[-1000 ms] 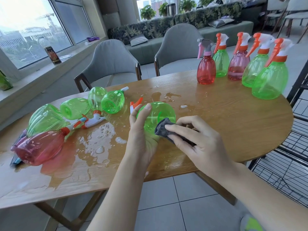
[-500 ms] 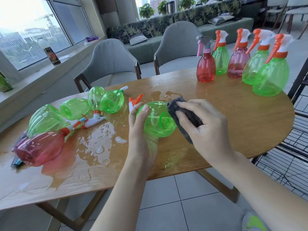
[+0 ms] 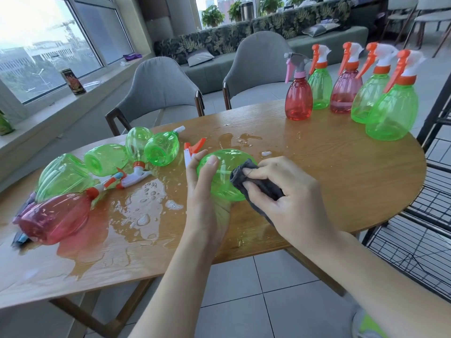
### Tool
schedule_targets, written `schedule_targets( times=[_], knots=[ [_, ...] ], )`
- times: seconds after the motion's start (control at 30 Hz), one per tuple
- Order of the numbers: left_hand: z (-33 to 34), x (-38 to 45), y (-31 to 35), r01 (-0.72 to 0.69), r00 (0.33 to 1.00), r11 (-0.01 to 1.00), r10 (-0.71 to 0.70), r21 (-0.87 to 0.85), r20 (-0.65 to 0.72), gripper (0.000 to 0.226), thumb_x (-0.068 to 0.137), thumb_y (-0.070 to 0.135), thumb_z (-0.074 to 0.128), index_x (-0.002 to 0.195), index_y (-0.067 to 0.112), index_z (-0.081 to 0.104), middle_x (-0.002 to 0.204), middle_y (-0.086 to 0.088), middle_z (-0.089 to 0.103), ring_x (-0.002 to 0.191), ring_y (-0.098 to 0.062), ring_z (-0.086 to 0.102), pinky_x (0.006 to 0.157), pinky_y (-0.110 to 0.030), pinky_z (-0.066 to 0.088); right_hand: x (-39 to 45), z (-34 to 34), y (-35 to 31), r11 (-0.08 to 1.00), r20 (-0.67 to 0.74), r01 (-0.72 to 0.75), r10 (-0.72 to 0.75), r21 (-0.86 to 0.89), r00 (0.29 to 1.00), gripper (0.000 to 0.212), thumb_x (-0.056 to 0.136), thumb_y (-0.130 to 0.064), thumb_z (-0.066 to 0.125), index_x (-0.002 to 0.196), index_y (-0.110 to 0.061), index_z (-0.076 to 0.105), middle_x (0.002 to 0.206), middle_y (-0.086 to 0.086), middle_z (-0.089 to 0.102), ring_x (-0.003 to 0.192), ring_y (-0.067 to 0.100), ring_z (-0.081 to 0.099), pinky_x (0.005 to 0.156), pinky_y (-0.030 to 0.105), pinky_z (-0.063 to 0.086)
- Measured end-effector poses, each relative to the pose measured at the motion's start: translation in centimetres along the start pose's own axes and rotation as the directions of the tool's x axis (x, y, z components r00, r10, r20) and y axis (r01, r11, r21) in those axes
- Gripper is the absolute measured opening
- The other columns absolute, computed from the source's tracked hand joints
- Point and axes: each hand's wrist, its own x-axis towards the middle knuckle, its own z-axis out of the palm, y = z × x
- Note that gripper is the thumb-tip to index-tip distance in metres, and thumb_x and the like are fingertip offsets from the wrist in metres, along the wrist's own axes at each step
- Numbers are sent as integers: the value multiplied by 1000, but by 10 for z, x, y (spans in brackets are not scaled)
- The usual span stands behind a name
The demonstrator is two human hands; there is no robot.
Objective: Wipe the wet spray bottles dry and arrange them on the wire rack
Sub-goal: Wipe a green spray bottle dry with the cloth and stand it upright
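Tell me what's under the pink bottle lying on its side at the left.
The pink bottle lies on the wet table. A blue and purple thing pokes out beneath it; the rest is covered.

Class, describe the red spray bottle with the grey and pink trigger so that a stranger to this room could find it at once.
Start at the wooden table and go to its far right end, where five spray bottles stand upright in a row. The red spray bottle is the leftmost of that row, beside a green bottle. It alone has a grey head with a pink trigger; the others have white and orange ones.
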Motion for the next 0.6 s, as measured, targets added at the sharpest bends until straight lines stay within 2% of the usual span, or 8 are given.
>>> schedule_targets(
  times=[0.1,0.17,0.27,0.37,0.43,0.5,0.53,0.6],
  knots=[
    [0,-2,2,-16,1000,999,16,44,14,43,91,25,74,130,27,56,122,-17,63,99,-33,69,76,-43,60,3,0,4,999,-23,-16,15,-29,1000,7,89,-4,76,95,-1,75,95,11,67,86,24,66,83,30,51],
    [0,-2,6,-36,999,997,37,64,-5,43,89,26,75,129,28,59,125,-16,62,99,-31,69,75,-44,60,5,-1,9,997,-41,-51,48,-57,998,7,88,-3,76,94,-2,74,94,11,67,85,19,64,79,22,49],
    [-2,-1,9,-66,997,990,71,128,-34,48,80,32,82,125,31,66,148,-25,52,105,-31,69,74,-47,61,8,-5,25,985,-63,-152,147,-87,987,10,86,0,78,95,-3,75,91,6,67,80,8,58,76,6,41],
    [-6,0,5,-66,997,966,75,251,-27,56,79,35,82,132,37,65,150,-21,52,111,-32,69,77,-49,61,11,-11,40,963,-82,-249,242,-100,967,10,87,-3,80,95,-8,77,87,0,67,80,6,57,74,5,39],
    [-11,2,3,-78,995,916,96,394,-25,66,76,45,86,136,49,60,154,-17,49,127,-36,64,93,-59,59,14,-17,45,953,-94,-292,284,-83,954,8,89,-8,79,96,-10,78,87,-1,67,79,7,59,72,9,41],
    [-15,1,5,-114,991,812,137,572,2,78,73,62,89,138,61,47,159,-13,43,143,-40,52,109,-71,47,17,-21,47,949,-106,-310,302,-60,947,8,90,-11,79,98,-11,78,87,-2,68,79,9,62,71,18,48],
    [-16,1,6,-128,989,754,142,644,31,79,74,65,87,138,62,40,158,-13,43,144,-38,51,113,-68,45,18,-22,47,948,-111,-315,308,-51,945,8,90,-12,78,99,-12,78,87,-3,69,80,10,64,72,22,50],
    [-17,0,7,-169,985,660,144,732,98,75,86,54,81,139,47,27,147,-6,49,135,-14,58,117,-45,47,20,-25,48,944,-123,-329,322,-39,939,9,91,-14,78,100,-13,79,88,-5,69,81,8,65,72,25,52]
  ],
)
